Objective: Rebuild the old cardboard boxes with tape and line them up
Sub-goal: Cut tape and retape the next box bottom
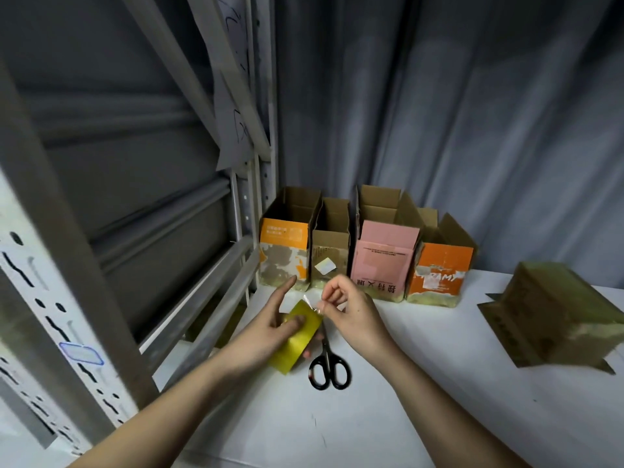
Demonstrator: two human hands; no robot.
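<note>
My left hand (270, 324) holds a yellow roll of tape (299, 339) just above the white table (405, 417), its index finger stretched out. My right hand (347, 307) pinches the clear free end of the tape (314, 304) at the top of the roll. Several open cardboard boxes stand in a row against the curtain: an orange one (283, 255), a brown one (329, 258), a pink one (383, 265) and another orange one (440, 275). One more brown box (553, 319) lies on its side at the right.
Black-handled scissors (327, 363) lie on the table right under my hands. A grey metal shelving rack (101, 231) fills the left side. A grey curtain (472, 130) hangs behind the boxes.
</note>
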